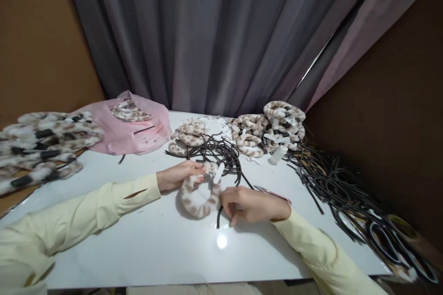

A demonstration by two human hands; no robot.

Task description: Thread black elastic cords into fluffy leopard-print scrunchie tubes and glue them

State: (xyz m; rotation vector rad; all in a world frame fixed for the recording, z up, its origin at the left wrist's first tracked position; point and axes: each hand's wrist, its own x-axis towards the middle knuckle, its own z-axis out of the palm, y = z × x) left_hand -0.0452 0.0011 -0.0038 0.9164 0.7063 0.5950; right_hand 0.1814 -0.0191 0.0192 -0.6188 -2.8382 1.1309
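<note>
My left hand (180, 174) is closed on the upper side of a fluffy ring (198, 207), white with brown spots. A small white tag (219, 173) hangs from the ring's top right. My right hand (254, 203) is just right of the ring, its fingers curled round a short black cord (219, 219). One end of that cord sticks out below the fingers; the rest is hidden by the hand. Behind both hands lies a loose heap of black cords (218, 150). Scissors (272, 193) rest on the table just beyond my right wrist.
Fluffy rings (192, 131) stand at the back, with a taller stack (284, 113) on the right beside a small clear bottle (278, 154). A pink plastic bag (159, 124) and more fluffy pieces (51, 136) occupy the left. Many black cords (328, 179) crowd the table's (138, 244) right edge.
</note>
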